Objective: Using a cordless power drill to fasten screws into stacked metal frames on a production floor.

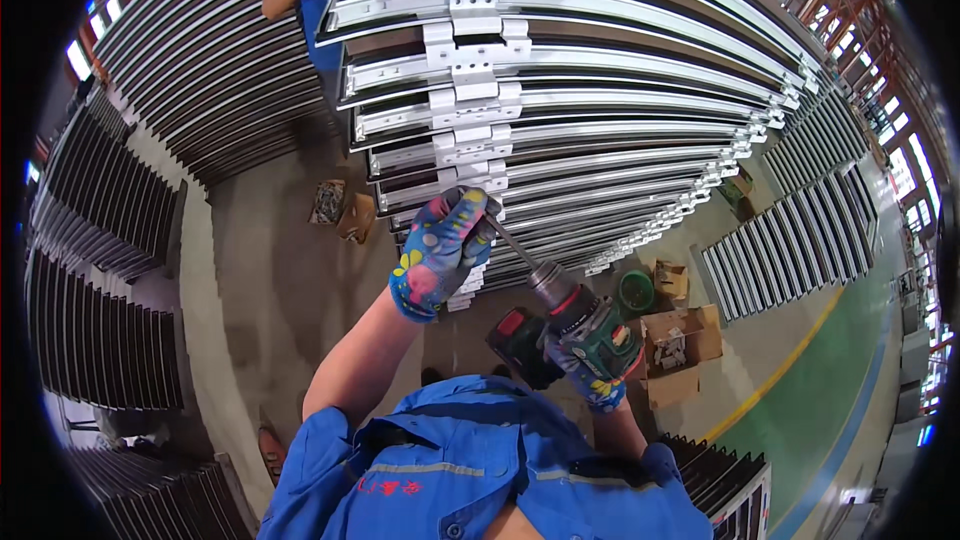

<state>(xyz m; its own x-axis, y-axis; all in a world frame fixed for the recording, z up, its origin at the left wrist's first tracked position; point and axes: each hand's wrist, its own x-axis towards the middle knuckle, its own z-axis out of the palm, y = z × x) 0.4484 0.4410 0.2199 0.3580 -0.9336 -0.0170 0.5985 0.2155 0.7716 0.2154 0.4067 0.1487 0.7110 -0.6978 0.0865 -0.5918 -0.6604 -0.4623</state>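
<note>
My right hand (594,376), in a flowered glove, is wrapped round the grip of a dark green and red cordless drill (590,328). The drill's long bit (516,246) points up and left to the fingers of my left hand (438,250). That hand, gloved in blue with bright flowers, is closed at the bit's tip; whatever it pinches is hidden. Just beyond the fingers is a silver bracket (472,146), one of several along a stack of long metal-framed panels (620,100). The drill's black and red battery (522,340) sticks out to the left.
At right on the floor are an open cardboard box (690,365) with small parts, a green bucket (636,290) and a smaller carton (671,280). More panel racks (790,245) stand around. A co-worker's blue sleeve (318,20) shows behind the stack's left end.
</note>
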